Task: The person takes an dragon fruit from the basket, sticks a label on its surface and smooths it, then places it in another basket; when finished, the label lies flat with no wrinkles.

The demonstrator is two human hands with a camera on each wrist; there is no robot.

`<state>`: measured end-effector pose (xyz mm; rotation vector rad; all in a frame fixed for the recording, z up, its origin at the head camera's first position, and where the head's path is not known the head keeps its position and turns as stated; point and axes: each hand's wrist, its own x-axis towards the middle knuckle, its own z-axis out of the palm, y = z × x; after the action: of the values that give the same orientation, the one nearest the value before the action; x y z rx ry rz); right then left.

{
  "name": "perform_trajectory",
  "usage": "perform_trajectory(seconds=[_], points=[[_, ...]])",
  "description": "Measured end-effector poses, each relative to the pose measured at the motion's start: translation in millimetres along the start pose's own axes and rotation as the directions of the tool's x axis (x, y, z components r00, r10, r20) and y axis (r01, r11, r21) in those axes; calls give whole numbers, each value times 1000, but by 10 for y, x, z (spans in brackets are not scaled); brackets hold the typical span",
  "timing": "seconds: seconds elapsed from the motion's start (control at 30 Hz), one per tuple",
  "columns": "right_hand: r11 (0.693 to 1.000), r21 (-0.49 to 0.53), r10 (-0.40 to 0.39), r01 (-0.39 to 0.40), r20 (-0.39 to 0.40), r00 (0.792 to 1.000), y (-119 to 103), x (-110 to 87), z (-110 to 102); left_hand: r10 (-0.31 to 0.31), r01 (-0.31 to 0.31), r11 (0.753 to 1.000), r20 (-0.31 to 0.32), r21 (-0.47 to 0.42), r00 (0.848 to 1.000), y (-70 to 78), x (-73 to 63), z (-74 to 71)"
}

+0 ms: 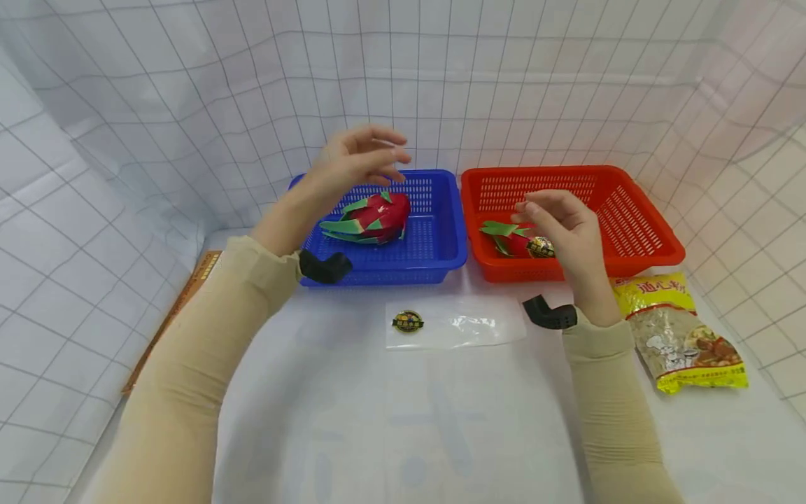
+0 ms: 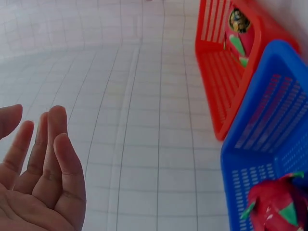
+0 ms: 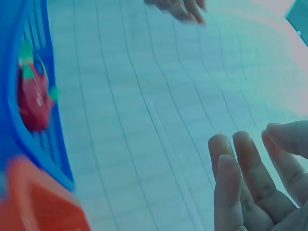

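Observation:
My left hand (image 1: 362, 157) hovers over the blue basket (image 1: 409, 275), fingers loosely bent around nothing. In that basket lies a pink dragon fruit (image 1: 380, 217) with green leaf tips, which also shows as a dragon fruit (image 2: 276, 207) in the left wrist view. Over the red basket (image 1: 642, 262) is my right hand (image 1: 569, 231), its fingers relaxed and empty. Partly hidden behind its thumb side, a second dragon fruit (image 1: 516, 243) carries a black and gold sticker (image 1: 539, 247). In the right wrist view the right fingers (image 3: 255, 178) bend loosely over a bare palm.
A clear plastic bag (image 1: 466, 325) with a round gold label lies flat on the white table (image 1: 403, 420) in front of the baskets. To the right rests a yellow-printed food packet (image 1: 686, 336). A brown printed strip (image 1: 173, 315) runs along the left edge. White gridded sheeting (image 1: 390, 77) surrounds the table.

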<state>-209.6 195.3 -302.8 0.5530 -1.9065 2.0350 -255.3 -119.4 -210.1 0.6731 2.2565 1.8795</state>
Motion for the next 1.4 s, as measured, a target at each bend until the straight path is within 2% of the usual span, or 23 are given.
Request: perform_trajectory(seconds=[0.13,0.27,0.37,0.5,0.7,1.0,1.2,1.4], points=[[995,-79,70,-59,139,988,136,-136,231,45,-48,998,-107,-32,993,153,63,-246],[977,-157,182,-144,262,948,274,-201,346,11,-18,999,-191,-38,981,108,111,-360],[961,-192,253,-197,338,907,348,-228,370,-39,31,999,-221,-39,974,-31,143,-396],[952,-194,299,-238,409,862,420,-250,394,-74,67,997,-250,-35,965,-292,185,-420],[937,-193,347,-291,435,831,550,-261,468,-116,101,993,-290,-67,950,-667,215,-456],[905,-258,418,-337,393,819,753,-273,597,-183,205,978,-317,35,931,-1081,177,-509],[903,-235,426,-359,386,818,860,-274,684,-195,231,969,-306,85,932,-1301,160,-493],[902,-206,429,-378,356,830,922,-273,748,-201,243,963,-285,119,937,-1468,149,-458]])
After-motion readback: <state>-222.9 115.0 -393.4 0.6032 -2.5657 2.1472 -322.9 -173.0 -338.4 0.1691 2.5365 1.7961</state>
